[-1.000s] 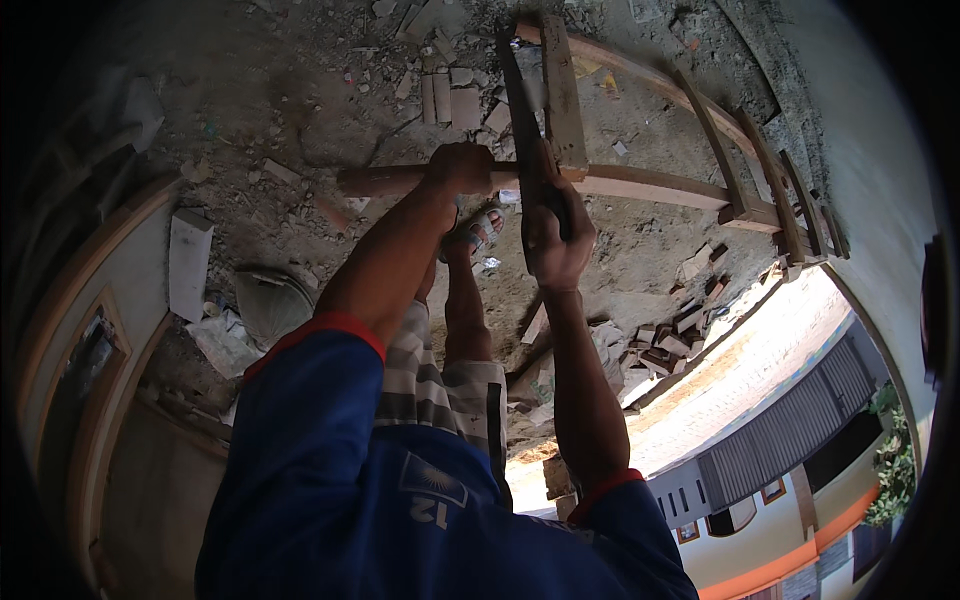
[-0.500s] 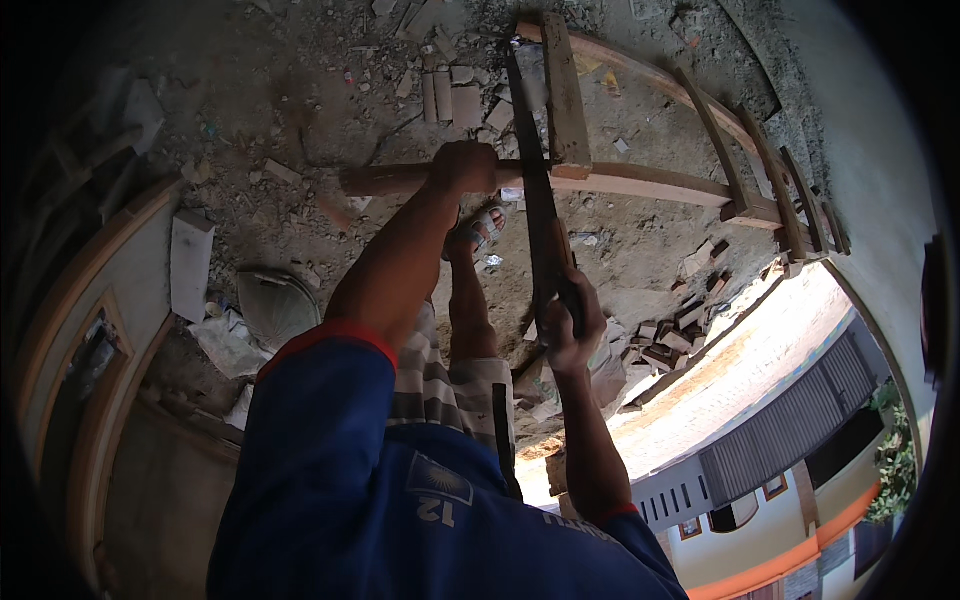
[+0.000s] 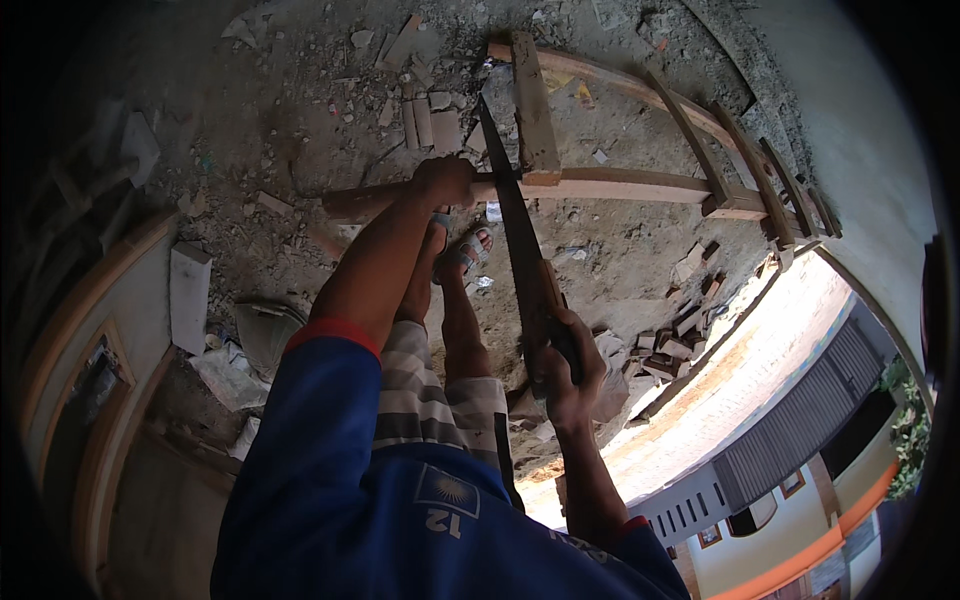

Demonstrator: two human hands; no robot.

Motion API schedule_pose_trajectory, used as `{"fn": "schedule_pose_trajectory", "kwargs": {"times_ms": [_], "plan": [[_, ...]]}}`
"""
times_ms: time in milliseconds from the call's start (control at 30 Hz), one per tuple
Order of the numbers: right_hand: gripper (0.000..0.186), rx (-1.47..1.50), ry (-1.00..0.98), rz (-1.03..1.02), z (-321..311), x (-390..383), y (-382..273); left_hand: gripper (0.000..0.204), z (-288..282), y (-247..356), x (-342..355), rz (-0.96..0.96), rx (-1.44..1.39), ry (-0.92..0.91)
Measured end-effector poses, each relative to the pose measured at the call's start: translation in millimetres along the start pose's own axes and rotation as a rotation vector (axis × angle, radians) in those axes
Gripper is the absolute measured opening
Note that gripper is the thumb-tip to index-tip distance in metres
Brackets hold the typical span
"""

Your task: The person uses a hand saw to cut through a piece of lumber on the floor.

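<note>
My right hand point(image 3: 570, 365) is wrapped round the handle of a hand saw point(image 3: 519, 235). The saw's long dark blade runs forward and a little left, crossing the near wooden rail point(image 3: 630, 186) of a ladder-like frame, just left of a crosspiece point(image 3: 535, 110). My left hand point(image 3: 443, 182) grips the rail's protruding end point(image 3: 365, 199), left of the blade. The blade's tip shows beyond the rail; whether its teeth are in the wood I cannot tell.
Rubble and broken tile pieces point(image 3: 445, 130) litter the dirt floor. Several bricks point(image 3: 670, 345) lie at the right by a bright doorway. The frame's other crosspieces point(image 3: 755, 160) reach toward the right wall point(image 3: 860, 150). My sandalled foot point(image 3: 473, 247) stands below the rail.
My right hand has drawn the saw back toward me, so its tip sits nearer the rail. The left hand keeps its grip. The whole view has shifted slightly.
</note>
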State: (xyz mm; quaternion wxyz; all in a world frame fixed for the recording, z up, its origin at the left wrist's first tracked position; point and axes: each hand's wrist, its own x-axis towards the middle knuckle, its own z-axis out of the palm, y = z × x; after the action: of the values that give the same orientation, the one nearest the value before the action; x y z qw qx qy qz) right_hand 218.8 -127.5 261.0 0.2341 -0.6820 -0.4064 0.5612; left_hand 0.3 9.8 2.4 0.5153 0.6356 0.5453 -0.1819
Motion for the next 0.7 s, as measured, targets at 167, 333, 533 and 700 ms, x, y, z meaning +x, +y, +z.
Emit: {"fn": "schedule_pose_trajectory", "kwargs": {"times_ms": [167, 333, 533, 700], "plan": [[0.047, -0.052, -0.024, 0.185, -45.2, -101.6, -32.3, 0.038, -5.2, 19.6, -7.0, 0.0, 0.051, 0.03], [0.044, 0.063, 0.04, -0.113, 26.9, 69.2, 31.9, 0.041, 7.7, 11.4, 5.2, 0.044, 0.011, 0.089], [0.044, 0.006, -0.005, 0.018, 29.7, 79.2, 20.7, 0.047, 11.1, -5.6, 5.6, 0.063, 0.027, 0.025], [0.049, 0.022, 0.014, 0.138, -32.2, -57.4, -6.7, 0.037, -5.7, 15.8, -10.9, -0.064, -0.034, -0.039]]}}
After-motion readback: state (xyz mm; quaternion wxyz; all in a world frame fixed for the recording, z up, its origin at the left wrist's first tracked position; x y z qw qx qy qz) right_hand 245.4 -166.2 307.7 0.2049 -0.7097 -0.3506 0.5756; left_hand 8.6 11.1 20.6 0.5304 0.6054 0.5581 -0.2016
